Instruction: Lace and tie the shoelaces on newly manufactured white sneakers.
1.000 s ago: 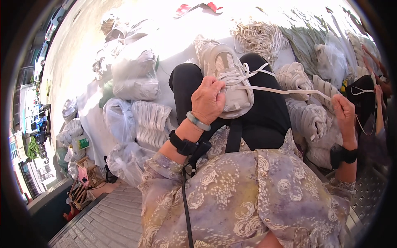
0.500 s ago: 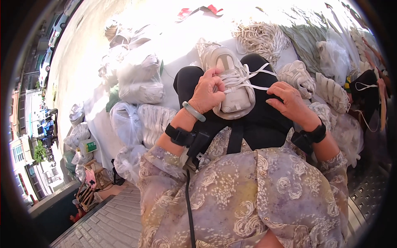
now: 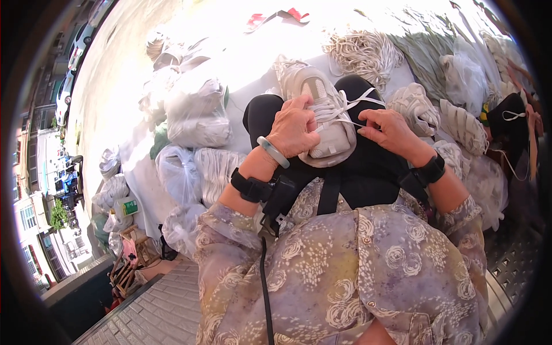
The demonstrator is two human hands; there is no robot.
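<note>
A white sneaker [image 3: 322, 109] lies sole down on my black-clad knees, toe pointing away from me. My left hand [image 3: 294, 127] clasps its left side near the heel, thumb up on the laces. Beside the shoe's right edge, my right hand [image 3: 391, 129] pinches the white shoelace [image 3: 359, 103], which runs from the eyelets across to those fingers. Both wrists carry black bands, and the left also has a pale bangle.
Clear bags of white laces [image 3: 195, 118] are piled to my left. A heap of loose laces [image 3: 362, 52] lies beyond the shoe. More white sneakers [image 3: 417, 106] and a black shoe [image 3: 509, 123] sit to my right. A street with buildings curves along the far left.
My right hand came in from the far right, where it held the lace pulled out long, to the shoe's right edge. The left hand stayed on the shoe.
</note>
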